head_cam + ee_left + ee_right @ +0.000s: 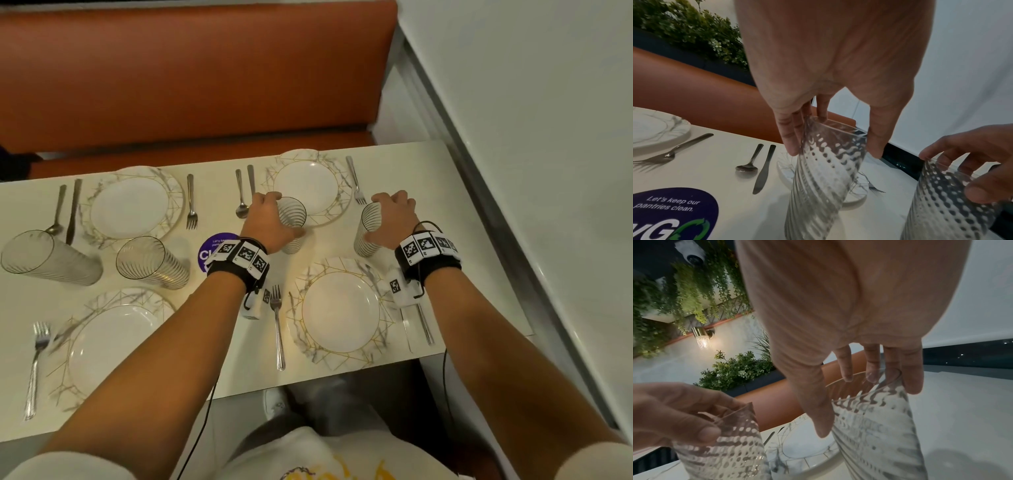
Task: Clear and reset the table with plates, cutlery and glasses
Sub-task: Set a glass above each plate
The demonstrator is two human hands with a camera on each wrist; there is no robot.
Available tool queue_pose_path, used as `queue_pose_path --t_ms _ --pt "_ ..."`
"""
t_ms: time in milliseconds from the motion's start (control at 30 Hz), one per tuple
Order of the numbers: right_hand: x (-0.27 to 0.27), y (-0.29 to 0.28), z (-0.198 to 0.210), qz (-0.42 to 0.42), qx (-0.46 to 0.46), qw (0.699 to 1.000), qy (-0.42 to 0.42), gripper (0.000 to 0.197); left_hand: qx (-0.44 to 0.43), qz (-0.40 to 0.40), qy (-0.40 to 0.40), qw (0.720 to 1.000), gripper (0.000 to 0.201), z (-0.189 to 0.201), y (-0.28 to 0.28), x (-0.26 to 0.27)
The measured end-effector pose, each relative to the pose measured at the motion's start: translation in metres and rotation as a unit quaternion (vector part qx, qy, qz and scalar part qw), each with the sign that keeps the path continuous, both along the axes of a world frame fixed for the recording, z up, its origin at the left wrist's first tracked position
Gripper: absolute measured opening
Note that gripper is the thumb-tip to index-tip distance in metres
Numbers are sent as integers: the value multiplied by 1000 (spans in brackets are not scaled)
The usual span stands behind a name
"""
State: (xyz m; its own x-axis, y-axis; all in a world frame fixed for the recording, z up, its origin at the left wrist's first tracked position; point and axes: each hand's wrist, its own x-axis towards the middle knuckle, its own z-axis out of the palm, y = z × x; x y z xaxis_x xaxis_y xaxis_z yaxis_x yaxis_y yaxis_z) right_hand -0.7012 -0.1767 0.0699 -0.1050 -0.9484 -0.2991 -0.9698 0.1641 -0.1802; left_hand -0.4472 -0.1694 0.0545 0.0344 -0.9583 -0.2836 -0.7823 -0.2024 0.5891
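Observation:
Two ribbed clear glasses stand between the two right-hand plates. My left hand [287, 215] grips the left glass [293, 241] near its rim, thumb on one side and fingers on the other. The left wrist view shows that hold [833, 146] on the glass [824, 186]. My right hand [374, 217] grips the right glass [363, 241] the same way. In the right wrist view, thumb and fingers [866, 408] wrap that glass [875, 443]. Both bases are at or just above the table. The far right plate [308, 185] and near right plate [339, 308] are marbled white.
Two more glasses [51, 257] [150, 262] stand at the left between two further plates [132, 202] [109, 346]. Forks, knives and spoons lie beside each plate. A purple sticker [214, 245] is at the table's middle. An orange bench [191, 85] runs behind, and a white ledge [513, 171] stands on the right.

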Motion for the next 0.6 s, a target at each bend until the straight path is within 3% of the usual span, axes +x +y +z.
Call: queue_pose_path --t_ms 267,600 --pt "-14 6 -2 -14 14 999 40 83 12 18 -17 1000 104 -9 -6 7" --pt "-18 8 -3 -3 25 999 32 88 32 3 -38 999 114 -9 -10 8"
